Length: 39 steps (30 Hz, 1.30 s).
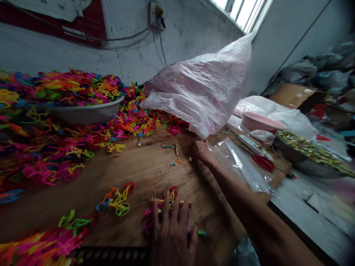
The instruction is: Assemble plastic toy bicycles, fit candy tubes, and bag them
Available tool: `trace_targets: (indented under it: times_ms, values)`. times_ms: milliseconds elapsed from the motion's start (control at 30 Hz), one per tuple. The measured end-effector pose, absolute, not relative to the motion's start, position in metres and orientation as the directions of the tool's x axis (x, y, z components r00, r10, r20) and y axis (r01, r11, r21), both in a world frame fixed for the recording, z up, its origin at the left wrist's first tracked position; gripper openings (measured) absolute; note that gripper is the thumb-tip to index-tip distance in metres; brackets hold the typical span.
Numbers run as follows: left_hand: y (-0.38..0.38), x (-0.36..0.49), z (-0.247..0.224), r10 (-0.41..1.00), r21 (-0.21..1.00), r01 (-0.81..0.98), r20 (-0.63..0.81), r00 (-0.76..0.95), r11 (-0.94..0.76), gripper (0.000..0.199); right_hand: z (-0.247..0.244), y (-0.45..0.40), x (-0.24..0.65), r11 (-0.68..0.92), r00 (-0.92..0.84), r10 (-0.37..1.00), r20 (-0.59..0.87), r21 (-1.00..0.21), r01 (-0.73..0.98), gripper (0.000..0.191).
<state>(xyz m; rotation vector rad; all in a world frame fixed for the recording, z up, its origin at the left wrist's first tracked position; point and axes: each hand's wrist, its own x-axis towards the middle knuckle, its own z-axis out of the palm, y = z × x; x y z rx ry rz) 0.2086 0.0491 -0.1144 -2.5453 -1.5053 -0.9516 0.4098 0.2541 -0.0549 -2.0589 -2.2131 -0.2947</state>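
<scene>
My head camera looks forward and down across the counter [133,162]. Nearest are my left fingers [165,208]; wall [124,55] and window [245,14] stand farther off.

From my remote seat I take this for a small workshop, set up for handwork in bulk. Loose plastic pieces [135,118] in loud colours spill across a wooden worktable [124,162] and overfill a wide basin [94,115], while a metal bowl [299,162] at the far right holds many more small parts. I can see clear plastic bags [235,162], red-handled scissors [263,162], a worn, cracked wall [191,26] with an outlet [154,15], a barred window [246,13], and stacked bundles [330,70] beside cardboard [292,95].
</scene>
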Motion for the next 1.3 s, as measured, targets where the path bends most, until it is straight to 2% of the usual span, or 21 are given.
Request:
trace_targets:
  times_ms: [133, 233, 400, 533, 700, 867, 1100, 1200, 1300]
  values:
    - [0.048, 0.21, -0.105, 0.798, 0.314, 0.791, 0.504, 0.331, -0.526, 0.047, -0.044, 0.243, 0.411, 0.135, -0.151, 0.93, 0.335, 0.072, 0.988, 0.022]
    - [0.047, 0.211, -0.097, 0.82, 0.379, 0.782, 0.503, 0.273, -0.494, 0.045, -0.035, 0.229, 0.409, 0.234, -0.248, 0.9, 0.358, 0.083, 0.969, 0.021]
    - [0.045, 0.21, -0.089, 0.847, 0.439, 0.765, 0.469, 0.253, -0.471, 0.045, -0.037, 0.208, 0.407, 0.414, -0.421, 0.88, 0.219, 0.08, 0.907, 0.023]
    - [0.043, 0.21, -0.087, 0.851, 0.458, 0.763, 0.475, 0.223, -0.456, 0.044, -0.048, 0.202, 0.408, 0.478, -0.481, 0.871, 0.105, 0.053, 0.877, 0.011]
    - [0.043, 0.208, -0.089, 0.86, 0.463, 0.76, 0.448, 0.243, -0.456, 0.044, -0.049, 0.205, 0.401, 0.386, -0.383, 0.913, 0.143, 0.006, 0.922, 0.012]
    - [0.044, 0.21, -0.095, 0.842, 0.423, 0.771, 0.471, 0.262, -0.476, 0.044, -0.042, 0.231, 0.375, 0.172, -0.154, 0.968, 0.196, -0.073, 0.982, 0.025]
    - [0.044, 0.222, -0.108, 0.833, 0.461, 0.773, 0.532, 0.152, -0.435, 0.049, -0.046, 0.271, 0.342, -0.116, 0.116, 0.993, -0.007, -0.105, 0.988, 0.029]
    - [0.044, 0.225, -0.113, 0.834, 0.458, 0.781, 0.534, 0.141, -0.425, 0.052, -0.045, 0.276, 0.338, -0.148, 0.14, 0.986, -0.093, -0.076, 0.986, 0.029]
    - [0.045, 0.225, -0.114, 0.837, 0.451, 0.788, 0.527, 0.143, -0.419, 0.052, -0.04, 0.279, 0.338, -0.115, 0.109, 0.987, -0.121, -0.047, 0.992, 0.03]
